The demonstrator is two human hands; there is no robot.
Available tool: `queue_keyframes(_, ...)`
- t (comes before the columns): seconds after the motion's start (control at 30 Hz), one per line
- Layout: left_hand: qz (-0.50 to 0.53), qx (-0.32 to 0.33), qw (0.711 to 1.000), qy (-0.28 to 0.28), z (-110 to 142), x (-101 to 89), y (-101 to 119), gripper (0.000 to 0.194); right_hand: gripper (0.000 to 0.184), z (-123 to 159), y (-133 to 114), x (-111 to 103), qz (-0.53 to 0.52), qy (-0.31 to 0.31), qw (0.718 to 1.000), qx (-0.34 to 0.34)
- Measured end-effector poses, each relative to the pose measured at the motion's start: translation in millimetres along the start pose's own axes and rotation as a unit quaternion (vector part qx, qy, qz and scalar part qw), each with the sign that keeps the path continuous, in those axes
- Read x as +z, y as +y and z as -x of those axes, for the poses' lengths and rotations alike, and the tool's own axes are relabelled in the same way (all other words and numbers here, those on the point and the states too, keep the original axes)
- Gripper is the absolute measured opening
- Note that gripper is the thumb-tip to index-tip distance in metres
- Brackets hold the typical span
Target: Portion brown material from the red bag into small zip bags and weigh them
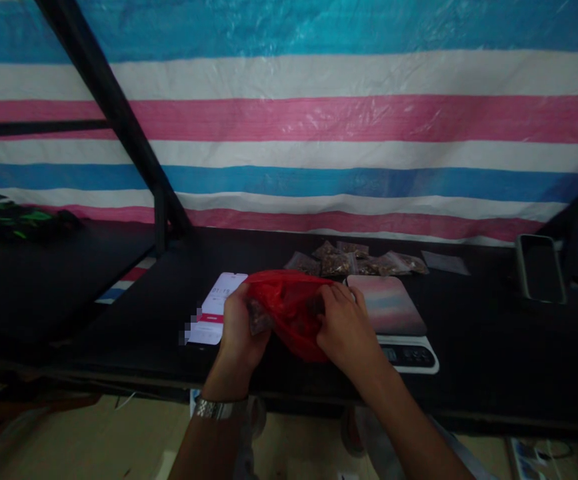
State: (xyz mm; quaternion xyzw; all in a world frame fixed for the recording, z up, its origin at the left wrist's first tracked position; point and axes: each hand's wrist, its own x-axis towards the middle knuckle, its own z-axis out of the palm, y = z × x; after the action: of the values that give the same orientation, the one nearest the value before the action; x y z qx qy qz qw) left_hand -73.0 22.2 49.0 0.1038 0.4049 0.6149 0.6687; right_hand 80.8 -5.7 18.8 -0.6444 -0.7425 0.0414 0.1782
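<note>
A red plastic bag (293, 307) is held above the black table between my two hands. My left hand (239, 327) is closed at the bag's left side, and a small clear zip bag with brown bits (259, 318) shows between its thumb and fingers. On the right, my right hand (345, 327) has its fingers curled at the red bag's mouth; some fingertips are hidden by the plastic. Just beyond that hand sits a flat kitchen scale (393, 313) with a shiny plate. Several filled zip bags (341, 262) lie in a heap behind the red bag.
A lit phone showing a timer (213, 313) lies left of my left hand. A flat clear bag (446, 263) rests right of the heap. Farther right stands a dark-screened phone (541, 270). A black slanted frame bar (119, 120) crosses before the striped sheet (343, 120).
</note>
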Motion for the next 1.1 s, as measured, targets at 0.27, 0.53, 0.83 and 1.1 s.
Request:
queue_keyframes(0.27, -0.003, -0.014, 0.998, -0.066, 0, 2.3, -1, 0.03, 0.039, -1, 3, 2, -0.049, 0.0, 0.999, -0.012)
queue_keyframes(0.53, -0.177, 0.146, 0.973, 0.003, -2, -12.1, 3, 0.021, 0.036, -3, 14, -4, -0.165, 0.006, 0.986, 0.018)
queue_keyframes(0.83, -0.443, 0.271, 0.85, -0.084, 16, -39.0, 45, 0.038, 0.033, -4, 11, -14, -0.143, -0.002, 0.989, 0.043)
queue_keyframes(1.1, -0.418, 0.361, 0.811, -0.193, 42, -3.1, 10, 0.012, 0.038, 3, 10, -19, -0.157, -0.046, 0.986, -0.013)
